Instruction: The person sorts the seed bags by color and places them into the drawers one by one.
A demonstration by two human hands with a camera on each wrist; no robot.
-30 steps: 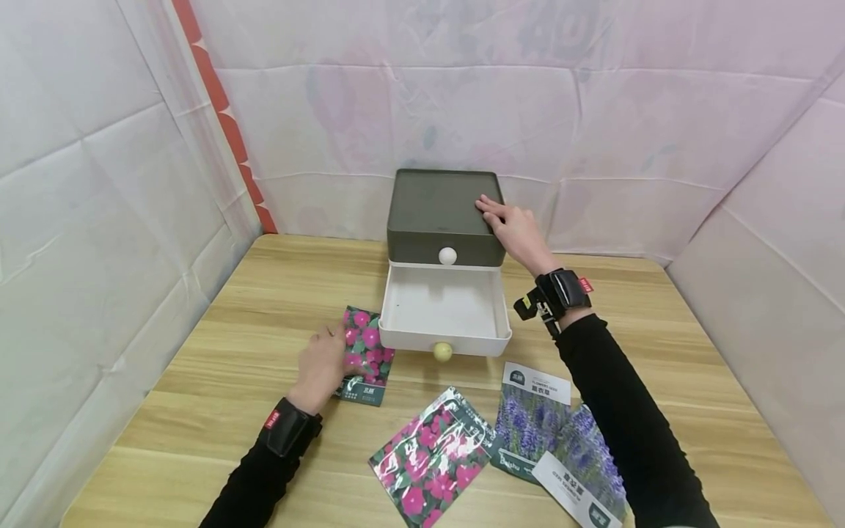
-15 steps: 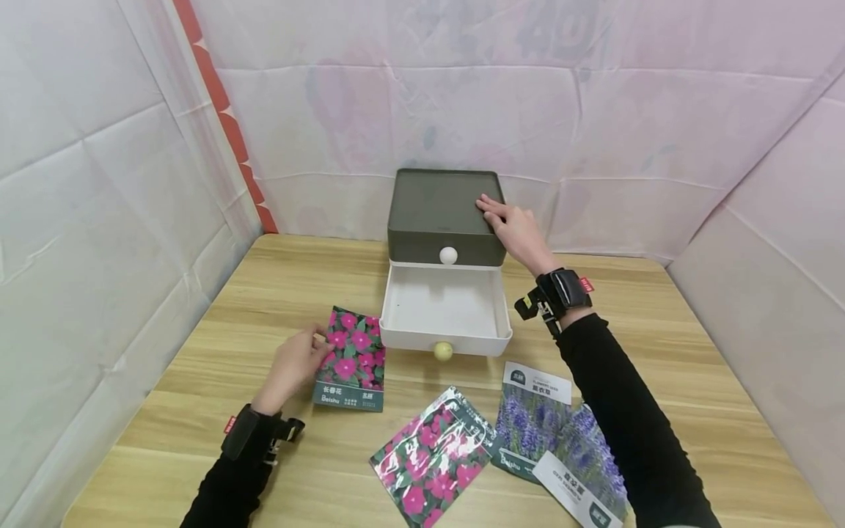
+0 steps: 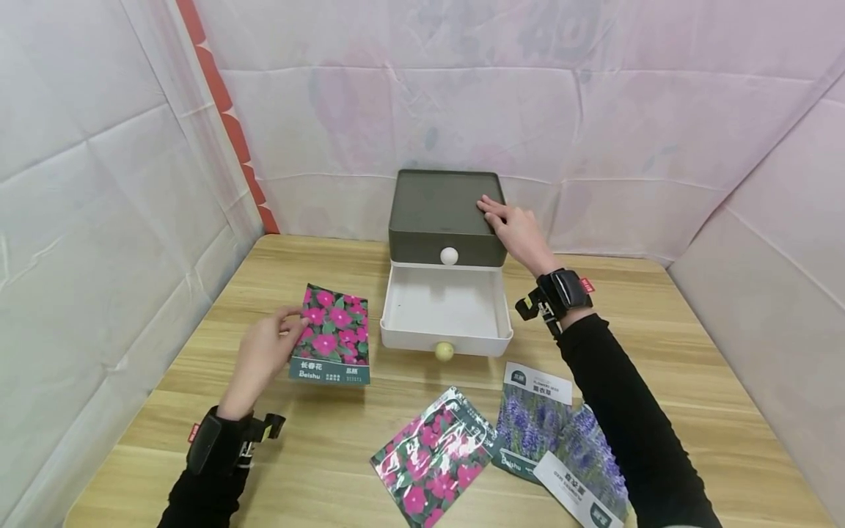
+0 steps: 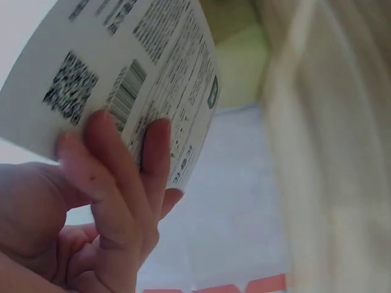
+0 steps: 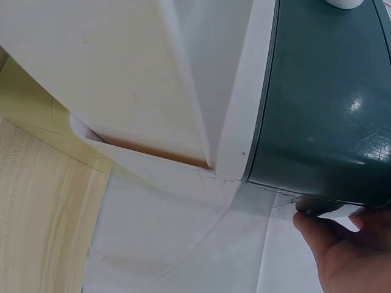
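Seed packet (image 3: 330, 335) pinched in left hand (image 3: 260, 352), nine o'clock of open drawer (image 3: 446, 339); right hand (image 3: 518, 229) flat on cabinet (image 3: 439, 209).

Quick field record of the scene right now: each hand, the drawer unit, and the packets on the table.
left hand: holds pink-flower seed packet, lifted off the table
right hand: rests flat on top of the drawer unit
top drawer: closed
bottom drawer: pulled open, nothing visible inside
on table: second pink-flower packet, two lavender packets
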